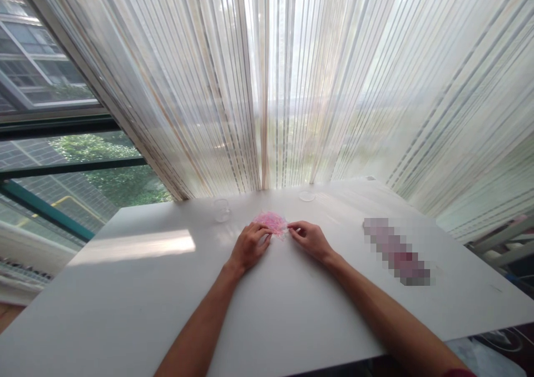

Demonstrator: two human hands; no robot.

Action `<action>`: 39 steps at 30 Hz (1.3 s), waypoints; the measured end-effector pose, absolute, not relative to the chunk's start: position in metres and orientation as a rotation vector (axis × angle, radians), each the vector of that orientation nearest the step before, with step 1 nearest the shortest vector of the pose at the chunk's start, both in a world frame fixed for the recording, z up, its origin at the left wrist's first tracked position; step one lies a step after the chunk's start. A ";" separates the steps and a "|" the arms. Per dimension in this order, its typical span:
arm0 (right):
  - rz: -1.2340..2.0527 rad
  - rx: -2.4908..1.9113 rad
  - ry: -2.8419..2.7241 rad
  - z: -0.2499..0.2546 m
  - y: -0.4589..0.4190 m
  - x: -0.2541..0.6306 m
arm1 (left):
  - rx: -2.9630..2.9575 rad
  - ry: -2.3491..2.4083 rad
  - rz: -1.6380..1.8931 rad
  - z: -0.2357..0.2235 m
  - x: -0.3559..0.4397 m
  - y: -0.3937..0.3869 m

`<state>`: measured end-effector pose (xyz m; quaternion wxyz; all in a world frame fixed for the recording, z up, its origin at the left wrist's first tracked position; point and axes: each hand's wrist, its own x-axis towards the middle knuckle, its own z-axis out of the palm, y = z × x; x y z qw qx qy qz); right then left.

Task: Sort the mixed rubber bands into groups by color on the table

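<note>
A loose heap of small pink, partly see-through pieces (270, 219) lies on the white table; their exact kind is too fine to tell. My left hand (251, 244) is at the heap's near left edge, thumb and fingers pinched together. From the right side, my right hand (307, 238) reaches the heap's edge, also in a pinch. Whatever sits between the fingertips of either hand is too small to make out. Behind the heap to the left stands a clear round container (222, 211). A clear flat disc, like a lid (307, 197), rests at the back.
A pixelated long pinkish object (396, 252) lies on the table (125, 310) to the right. Sheer striped curtains (292, 88) hang along the table's back edge. On the left is a window with a dark green frame (70, 168). Sunlight falls across the table's left part.
</note>
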<state>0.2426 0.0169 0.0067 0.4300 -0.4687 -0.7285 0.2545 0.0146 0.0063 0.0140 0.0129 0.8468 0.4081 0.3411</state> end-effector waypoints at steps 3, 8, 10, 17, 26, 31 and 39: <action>0.587 -1.157 -1.799 0.003 0.020 0.243 | 2.580 1.318 1.112 0.017 0.009 0.011; 0.583 -1.184 -1.758 -0.001 0.024 0.241 | 2.358 1.566 1.060 0.021 -0.003 0.031; 0.607 -1.181 -1.757 -0.001 0.024 0.241 | 2.287 1.657 0.938 0.021 -0.005 0.044; 0.476 -1.157 -1.900 0.003 0.021 0.245 | 2.334 1.613 0.661 0.026 0.007 0.095; 0.320 -1.093 -2.118 0.000 0.018 0.244 | 2.460 1.429 0.495 0.028 0.031 0.110; 0.274 -1.200 -2.054 -0.003 0.026 0.240 | 2.509 1.325 0.530 0.036 0.022 0.095; 0.273 -1.253 -1.971 -0.001 0.030 0.247 | 2.590 1.263 0.540 0.047 0.005 0.074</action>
